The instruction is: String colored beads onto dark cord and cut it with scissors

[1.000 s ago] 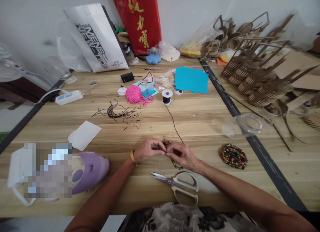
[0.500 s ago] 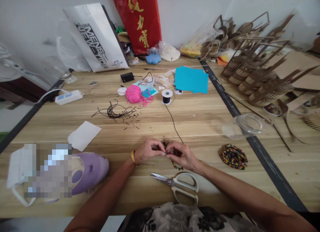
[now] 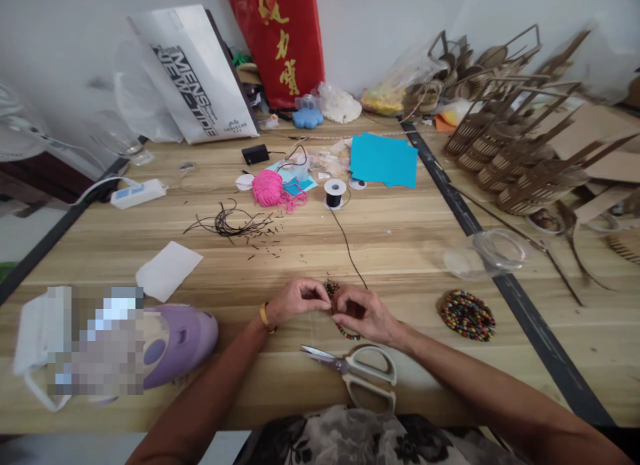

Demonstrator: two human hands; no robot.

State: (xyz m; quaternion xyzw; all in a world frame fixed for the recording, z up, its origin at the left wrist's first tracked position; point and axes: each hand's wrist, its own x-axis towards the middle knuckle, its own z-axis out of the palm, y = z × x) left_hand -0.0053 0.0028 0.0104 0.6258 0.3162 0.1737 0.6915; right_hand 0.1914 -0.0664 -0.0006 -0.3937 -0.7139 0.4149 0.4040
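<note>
My left hand (image 3: 299, 297) is closed in a pinch, its thumb and forefinger meeting close to the right fingertips. What sits between them is too small to make out. My right hand (image 3: 366, 313) pinches the end of a beaded string (image 3: 349, 333), whose multicoloured beads curve out beneath the palm. Faint clear lines, like thin thread, hang below the left fingers. Just beyond the fingertips lies a small heap of brown and dark beads (image 3: 331, 288). Scissors (image 3: 345, 366) with cream handles rest on the table nearer my body, blades pointing left.
A black cord (image 3: 349, 246) runs from a spool (image 3: 335, 194) toward my right hand. Coiled bead strands (image 3: 467, 315) lie at the right. Cut black cords (image 3: 230, 221), pink yarn (image 3: 268, 188) and blue sheets (image 3: 384, 159) are farther back. A purple device (image 3: 183, 341) stands left; woven baskets (image 3: 520, 175) crowd the right.
My right fingers have shifted slightly and curled into a rounder pinch, with the beaded string drawn a little left under the palm. The left hand has barely moved.
</note>
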